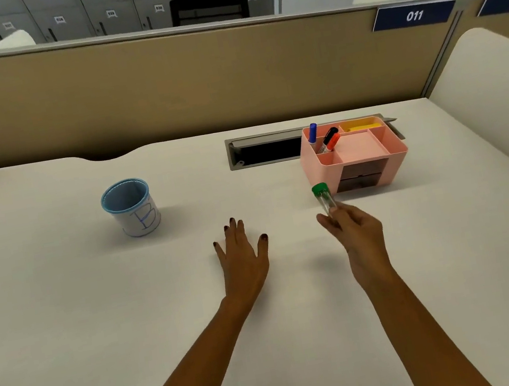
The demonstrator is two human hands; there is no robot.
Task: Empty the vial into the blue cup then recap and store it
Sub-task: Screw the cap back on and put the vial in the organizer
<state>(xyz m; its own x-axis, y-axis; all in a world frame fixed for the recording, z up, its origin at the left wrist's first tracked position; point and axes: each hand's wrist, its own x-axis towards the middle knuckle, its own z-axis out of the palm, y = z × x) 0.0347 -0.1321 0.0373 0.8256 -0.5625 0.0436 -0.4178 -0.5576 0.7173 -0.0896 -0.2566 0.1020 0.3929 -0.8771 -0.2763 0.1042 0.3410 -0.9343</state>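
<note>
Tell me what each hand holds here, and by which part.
The right hand pinches a clear plastic vial with a green cap by its lower end, cap up. The left hand lies flat and open, holding nothing.

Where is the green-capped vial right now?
The green-capped vial is held in the right hand, right of centre, just in front of the pink desk organizer.

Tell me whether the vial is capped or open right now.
Capped. The green cap sits on top of the vial, which the right hand holds near the pink organizer.
</note>
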